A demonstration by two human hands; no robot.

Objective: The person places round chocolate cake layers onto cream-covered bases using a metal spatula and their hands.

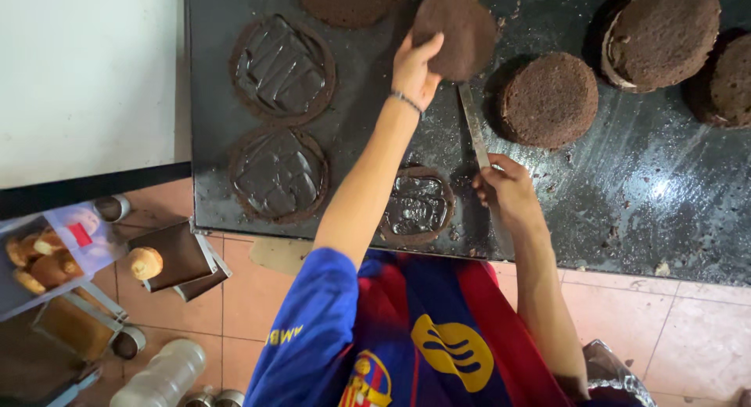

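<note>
My left hand (415, 67) holds a thin round chocolate cake layer (458, 32) lifted over the dark worktop (626, 196). My right hand (507, 190) grips the handle of a long knife (473, 125), its blade pointing away from me toward the lifted layer. Just below my arms lies a small cake layer spread with chocolate (417, 205). A thicker uncut sponge (549, 100) sits right of the knife.
Two larger chocolate-spread layers (282, 67) (278, 175) lie at the left, a bare layer (348, 0) at the top. More sponges (661, 35) (731, 78) sit at the right. On the tiled floor stand tins (184, 258), buns in a box (43, 258) and a plastic bottle (160, 376).
</note>
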